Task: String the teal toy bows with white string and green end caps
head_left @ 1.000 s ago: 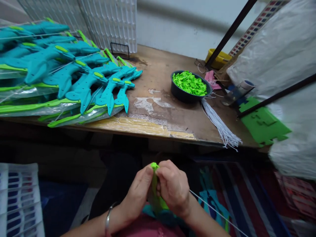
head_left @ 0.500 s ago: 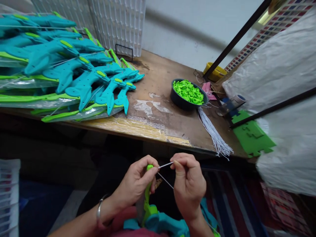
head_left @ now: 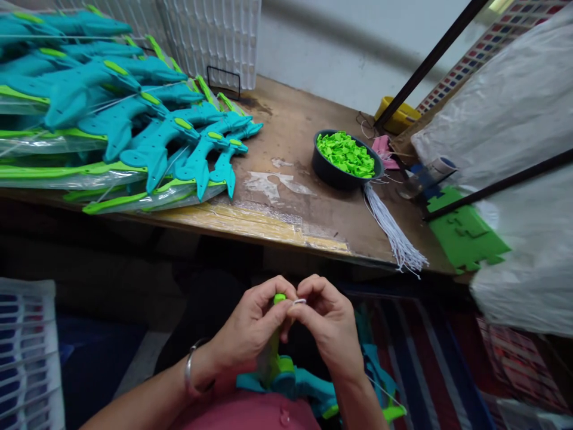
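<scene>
Head view: at lower centre, the left hand [head_left: 250, 319] keeps a closed grip on the toy bow [head_left: 308, 385] near its tip, probably for steadiness; the right hand [head_left: 331, 328] pinches a looped string [head_left: 299, 300]; spare strings [head_left: 391, 230] lie right of centre on the counter [head_left: 290, 131], probably for easy reach.

Soft light covers the tabletop [head_left: 290, 128]; shadow darkens below; picture edges blur.

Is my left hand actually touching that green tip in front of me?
Touching. The head view shows the green tip poking up from your left hand, held between thumb and forefinger.
</scene>
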Demonstrator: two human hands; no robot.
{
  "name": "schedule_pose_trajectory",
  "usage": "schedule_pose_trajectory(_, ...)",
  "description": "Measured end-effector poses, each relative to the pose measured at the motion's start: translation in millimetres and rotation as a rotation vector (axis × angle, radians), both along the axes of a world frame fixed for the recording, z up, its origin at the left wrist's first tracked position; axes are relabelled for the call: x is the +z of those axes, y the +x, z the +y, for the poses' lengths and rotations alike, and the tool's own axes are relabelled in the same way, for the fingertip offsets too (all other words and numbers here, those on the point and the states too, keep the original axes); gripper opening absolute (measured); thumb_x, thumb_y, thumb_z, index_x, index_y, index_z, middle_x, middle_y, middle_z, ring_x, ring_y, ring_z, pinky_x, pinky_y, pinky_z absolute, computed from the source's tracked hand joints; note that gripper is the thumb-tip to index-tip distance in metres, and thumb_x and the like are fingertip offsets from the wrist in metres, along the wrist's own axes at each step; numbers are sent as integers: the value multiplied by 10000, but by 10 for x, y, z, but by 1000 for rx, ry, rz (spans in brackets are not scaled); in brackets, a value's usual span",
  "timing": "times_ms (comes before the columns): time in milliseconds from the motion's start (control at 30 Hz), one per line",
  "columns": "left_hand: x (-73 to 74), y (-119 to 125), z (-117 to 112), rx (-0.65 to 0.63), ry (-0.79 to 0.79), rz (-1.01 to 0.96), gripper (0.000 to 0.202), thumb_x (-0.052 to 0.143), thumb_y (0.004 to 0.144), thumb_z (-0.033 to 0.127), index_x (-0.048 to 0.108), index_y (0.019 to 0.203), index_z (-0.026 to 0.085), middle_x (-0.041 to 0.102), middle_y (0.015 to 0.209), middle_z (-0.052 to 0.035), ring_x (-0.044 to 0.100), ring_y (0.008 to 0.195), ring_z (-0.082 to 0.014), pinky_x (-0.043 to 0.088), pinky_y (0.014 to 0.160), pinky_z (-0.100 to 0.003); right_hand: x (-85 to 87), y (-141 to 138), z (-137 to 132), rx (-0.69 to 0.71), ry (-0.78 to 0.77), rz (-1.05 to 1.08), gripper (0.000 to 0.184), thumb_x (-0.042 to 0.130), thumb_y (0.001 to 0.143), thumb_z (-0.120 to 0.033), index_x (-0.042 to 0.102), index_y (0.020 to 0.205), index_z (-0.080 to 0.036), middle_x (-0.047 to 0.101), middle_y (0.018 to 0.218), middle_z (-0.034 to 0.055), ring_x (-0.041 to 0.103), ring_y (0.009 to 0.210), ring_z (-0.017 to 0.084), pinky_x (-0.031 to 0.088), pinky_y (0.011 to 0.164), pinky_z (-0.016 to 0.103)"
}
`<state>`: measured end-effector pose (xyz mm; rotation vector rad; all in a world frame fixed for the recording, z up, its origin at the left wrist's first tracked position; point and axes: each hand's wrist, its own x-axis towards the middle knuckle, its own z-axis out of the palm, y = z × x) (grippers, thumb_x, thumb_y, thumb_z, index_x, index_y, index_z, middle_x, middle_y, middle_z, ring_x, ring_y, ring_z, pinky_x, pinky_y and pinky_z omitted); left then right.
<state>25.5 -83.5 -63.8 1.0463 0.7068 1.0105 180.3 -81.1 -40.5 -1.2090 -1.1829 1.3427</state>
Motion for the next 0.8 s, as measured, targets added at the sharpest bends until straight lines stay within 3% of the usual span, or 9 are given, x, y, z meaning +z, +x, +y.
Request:
schedule_pose_trajectory(200, -76, -29, 2, -87, 15, -86, 261, 590, 1000, 416, 593, 935, 163, 550, 693, 11, 557, 576, -119, 467, 575, -247, -92, 16, 27, 14, -26, 155, 329, 906, 668, -208, 578, 647, -184, 544, 668, -57, 503, 610, 75, 438, 559, 182)
schedule_pose_trajectory(400, -76, -2, -35, -38, -39, -119, 301, 604, 984, 460, 578, 904, 171, 524, 615, 30, 500, 519, -103, 411, 522, -220, -116, 9, -25, 40, 14, 135, 269, 875, 711, -177, 609, 676, -185, 571, 715, -48, 545, 606, 83, 453, 544, 194)
schedule_pose_trajectory(533, -67, 29, -47, 2, -116, -122, 301, 587, 990, 443, 571, 869, 168, 502, 583, 39, 455, 488, -91, 389, 507, -219, -15, 63, -95, 106, 174, -126, 114, 722, 880, -145, 663, 809, -210, 616, 818, -18, 608, 728, 108, 492, 631, 212)
schedule_pose_trajectory(700, -117, 61, -39, -60, -191, -178, 319, 628, 959, 453, 552, 827, 173, 493, 543, 46, 432, 450, -87, 375, 482, -217, 138, 128, -118, 147, 522, -478, 178, 579, 962, -67, 645, 977, -233, 635, 1095, 33, 628, 991, 134, 509, 828, 243)
schedule_pose_trajectory(800, -113, 72, -35, -59, -199, -172, 332, 659, 937, 465, 555, 813, 175, 508, 531, 41, 446, 444, -93, 380, 473, -218, 174, 113, -124, 203, 561, -534, 182, 525, 985, -55, 596, 999, -222, 624, 997, 20, 610, 903, 120, 500, 790, 242)
